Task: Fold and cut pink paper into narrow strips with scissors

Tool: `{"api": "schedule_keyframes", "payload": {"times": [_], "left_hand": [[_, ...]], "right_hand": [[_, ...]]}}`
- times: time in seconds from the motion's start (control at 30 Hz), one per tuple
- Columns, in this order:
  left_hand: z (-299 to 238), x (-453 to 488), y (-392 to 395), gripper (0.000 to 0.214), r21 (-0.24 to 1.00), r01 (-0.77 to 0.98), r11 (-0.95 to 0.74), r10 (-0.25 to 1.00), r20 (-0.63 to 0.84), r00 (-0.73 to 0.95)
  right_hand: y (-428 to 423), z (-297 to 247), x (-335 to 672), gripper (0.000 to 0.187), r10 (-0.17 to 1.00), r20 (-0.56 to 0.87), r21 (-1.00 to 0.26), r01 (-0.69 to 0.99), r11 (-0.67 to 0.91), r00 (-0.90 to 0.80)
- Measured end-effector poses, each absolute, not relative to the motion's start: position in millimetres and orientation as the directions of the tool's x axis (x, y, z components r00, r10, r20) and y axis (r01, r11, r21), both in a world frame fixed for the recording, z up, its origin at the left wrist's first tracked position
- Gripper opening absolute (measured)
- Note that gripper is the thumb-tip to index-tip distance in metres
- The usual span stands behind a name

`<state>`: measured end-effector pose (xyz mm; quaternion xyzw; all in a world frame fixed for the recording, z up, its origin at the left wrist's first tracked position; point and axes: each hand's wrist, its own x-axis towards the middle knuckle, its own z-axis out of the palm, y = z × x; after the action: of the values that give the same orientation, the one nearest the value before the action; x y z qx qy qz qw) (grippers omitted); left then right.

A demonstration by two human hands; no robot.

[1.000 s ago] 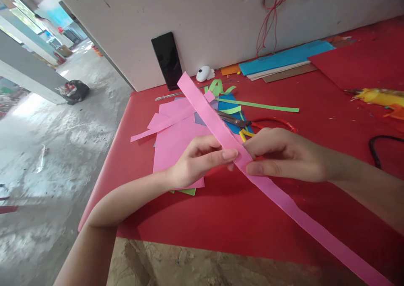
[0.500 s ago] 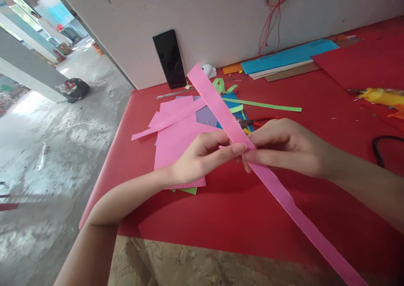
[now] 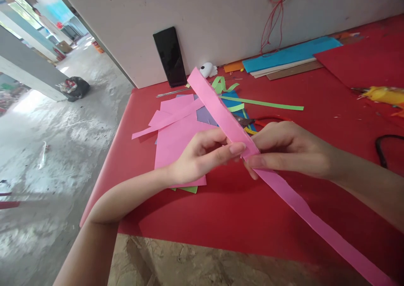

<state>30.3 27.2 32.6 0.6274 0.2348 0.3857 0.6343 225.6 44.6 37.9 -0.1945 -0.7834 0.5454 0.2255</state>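
A long pink paper strip (image 3: 217, 111) runs diagonally across the view, from near the phone down to the lower right corner. My left hand (image 3: 206, 153) pinches it between thumb and fingers about midway. Just to the right, my right hand (image 3: 290, 151) grips the same strip, thumb on top and fingers behind. The strip bends slightly at the two thumbs. Under and beyond my left hand lie pink paper sheets (image 3: 179, 151) with another narrow pink piece across them. Behind the strip, red-handled scissors or pliers (image 3: 246, 121) are partly hidden.
On the red tabletop (image 3: 221, 218) lie green paper strips (image 3: 268, 103) and blue sheets (image 3: 293, 54). A black phone (image 3: 170, 56) leans on the white wall, near a small white figure (image 3: 208, 70). A yellow-handled tool (image 3: 381, 94) and a black cable (image 3: 380, 151) are at right.
The strip's lower part has swung right and upward, and my right thumb has shifted slightly right and down. Both hands still hold the strip.
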Motion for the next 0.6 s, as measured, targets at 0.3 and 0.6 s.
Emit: {"api": "schedule_keyframes", "payload": {"times": [0.3,0.6], "left_hand": [[28,26,12,0.028,0.958,-0.284,0.040,0.789,0.144,0.598],[34,31,19,0.025,0.968,-0.174,-0.178,0.785,0.247,0.568]], "right_hand": [[43,33,221,0.050,0.471,0.280,-0.914,-0.083,0.396,-0.837],[42,47,216,0.046,0.577,0.224,-0.908,0.047,0.417,-0.786]]}}
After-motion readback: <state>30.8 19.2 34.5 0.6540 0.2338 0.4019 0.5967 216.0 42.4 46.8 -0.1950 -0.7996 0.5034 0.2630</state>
